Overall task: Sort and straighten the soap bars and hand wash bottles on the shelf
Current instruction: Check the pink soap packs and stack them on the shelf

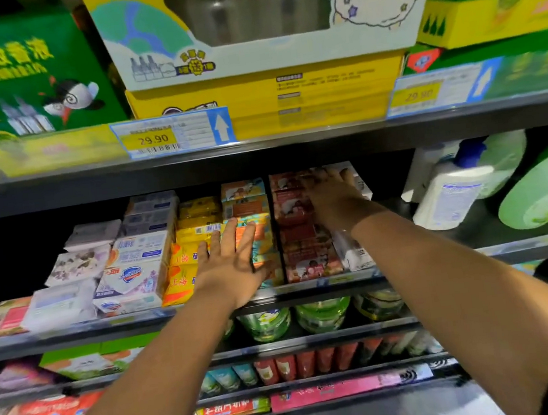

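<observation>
1. The soap bars are stacked in columns running front to back on the shelf (pixel 73 330) one level below the 29.90 price tag (pixel 153 139). Each pack is laid flat-ish with its long axis across the shelf, side to side, and its printed face up.
2. Looks-wise, white-and-purple soap packs (pixel 129 280) are found below and slightly left of the tag, sitting a bit crooked. Yellow soap bars (pixel 185 252) are lined up straight below it. Orange-and-teal soap bars (pixel 260 233) come just right of that, then red soap bars (pixel 300 235) further right.
3. Far right of the tag, a white hand wash bottle (pixel 450 196) is stood with its blue pump up, leaning toward the right. A green bottle (pixel 546 187) next to it is tipped over at a slant, with its long axis running up and to the right.
4. The left hand (pixel 231 264) is spread wide below and right of the tag. The fingers are straight and pressed flat on the orange-and-teal bars, with the outer ones over the yellow ones. Nothing is gripped.
5. The right hand (pixel 329 193) is reached deep onto the top of the red stack. The fingers are too blurred, so it can't be told whether a pack is pinched or just touched.
</observation>
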